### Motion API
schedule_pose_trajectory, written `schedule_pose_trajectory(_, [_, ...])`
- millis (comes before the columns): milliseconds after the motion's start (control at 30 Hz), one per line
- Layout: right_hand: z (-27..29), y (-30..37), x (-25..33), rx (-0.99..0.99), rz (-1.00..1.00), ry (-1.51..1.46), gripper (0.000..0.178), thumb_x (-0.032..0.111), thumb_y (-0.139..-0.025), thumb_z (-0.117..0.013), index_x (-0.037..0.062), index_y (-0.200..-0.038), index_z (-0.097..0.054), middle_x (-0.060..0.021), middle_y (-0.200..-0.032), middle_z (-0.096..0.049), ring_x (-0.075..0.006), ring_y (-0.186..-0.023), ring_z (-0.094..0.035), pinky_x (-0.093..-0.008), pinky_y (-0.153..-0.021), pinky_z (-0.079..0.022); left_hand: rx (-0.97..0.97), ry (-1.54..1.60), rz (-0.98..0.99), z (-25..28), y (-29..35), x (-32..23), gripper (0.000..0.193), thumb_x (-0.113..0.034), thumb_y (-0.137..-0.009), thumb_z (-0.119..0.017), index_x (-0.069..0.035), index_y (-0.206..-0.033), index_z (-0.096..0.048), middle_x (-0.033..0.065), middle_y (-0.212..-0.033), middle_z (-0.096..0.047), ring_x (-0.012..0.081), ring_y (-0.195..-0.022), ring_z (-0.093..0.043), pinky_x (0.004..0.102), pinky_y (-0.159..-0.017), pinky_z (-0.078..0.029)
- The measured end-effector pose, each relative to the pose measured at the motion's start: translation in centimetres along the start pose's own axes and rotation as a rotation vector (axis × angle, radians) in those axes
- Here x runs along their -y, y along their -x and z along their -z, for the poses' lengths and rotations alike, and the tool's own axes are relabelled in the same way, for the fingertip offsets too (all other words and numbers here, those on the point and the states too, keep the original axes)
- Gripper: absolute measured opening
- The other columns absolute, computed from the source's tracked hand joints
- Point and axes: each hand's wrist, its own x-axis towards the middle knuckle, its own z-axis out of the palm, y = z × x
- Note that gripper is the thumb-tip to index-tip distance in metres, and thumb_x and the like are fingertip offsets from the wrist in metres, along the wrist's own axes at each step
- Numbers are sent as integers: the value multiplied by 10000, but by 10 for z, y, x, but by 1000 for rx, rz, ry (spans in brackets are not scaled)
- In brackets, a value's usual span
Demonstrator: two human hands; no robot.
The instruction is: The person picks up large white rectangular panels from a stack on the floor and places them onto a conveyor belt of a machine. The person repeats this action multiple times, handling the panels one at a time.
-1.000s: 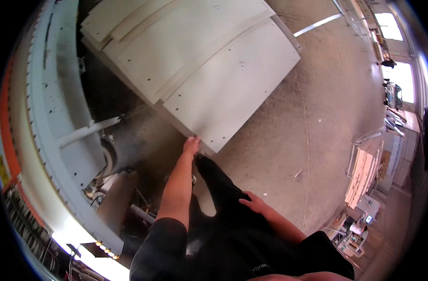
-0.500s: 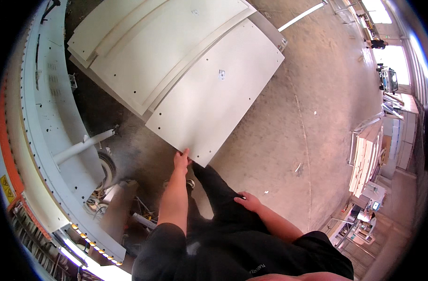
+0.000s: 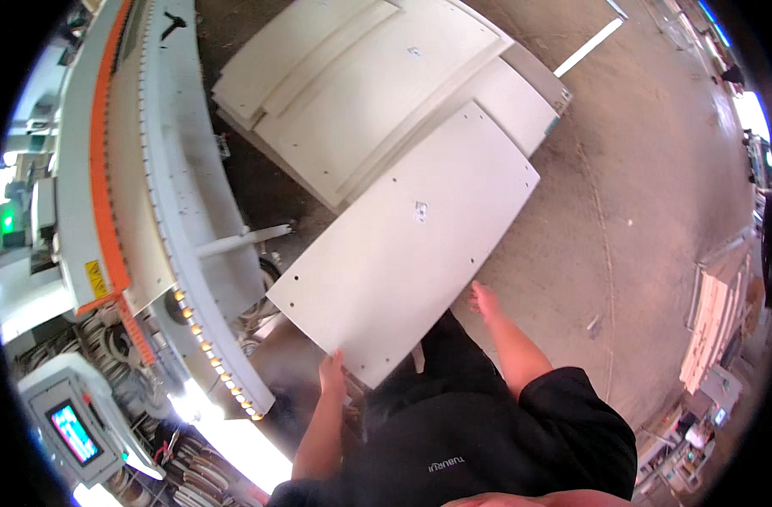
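Gripping panel (image 3: pixel 386 266), out ahead and partly over stack (image 3: pixel 360 93), by near short edge with left hand (image 3: pixel 332 378), the closer of 2, with unclenched right hand (image 3: pixel 485 302) just beside right long edge, contact unclear, and with long axis slanting away forward-right.

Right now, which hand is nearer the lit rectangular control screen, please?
Left: the left hand, holding the flat white panel, is right of the screen; the right hand is farther right.
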Motion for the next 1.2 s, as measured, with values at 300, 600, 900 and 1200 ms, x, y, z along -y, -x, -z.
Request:
schedule_pose_trajectory(300, [-49,-4,32,-37,-183,-276,466,545,-958,-604,135,-1175,-642,-52,-1090,-679,-230,-935,-650,-425,-733,-525,-562,432,-241,0,164,-67,353,-368,-1030,-568,-31,-948,-635,22,-869,-635,144,-786,-588,328,-700,-479])
schedule_pose_trajectory(600, [-52,80,46,117,-72,-229,498,557,-961,-610,160,-1263,-597,-16,-1150,-660,-222,-1017,-636,-416,-810,-527,-718,644,-308,58,194,-18,413,-367,-1029,-559,-38,-783,-608,-39,-656,-503,82,-585,-440,292,-524,-373])
schedule_pose_trajectory(900, [-130,214,68,365,101,-49,535,526,-937,-668,150,-1305,-569,-22,-1222,-635,-207,-1126,-604,-428,-982,-480,-852,1030,-223,137,234,107,367,-314,-984,-531,24,-949,-670,68,-842,-637,192,-753,-610,374,-687,-503])
schedule_pose_trajectory(1200, [-260,310,24,624,229,321,410,424,-1010,-590,73,-1220,-567,-77,-1129,-661,-222,-1022,-653,-416,-856,-549,-992,1009,-181,181,239,292,413,-395,-890,-577,-15,-1022,-671,66,-946,-642,242,-891,-595,412,-826,-473])
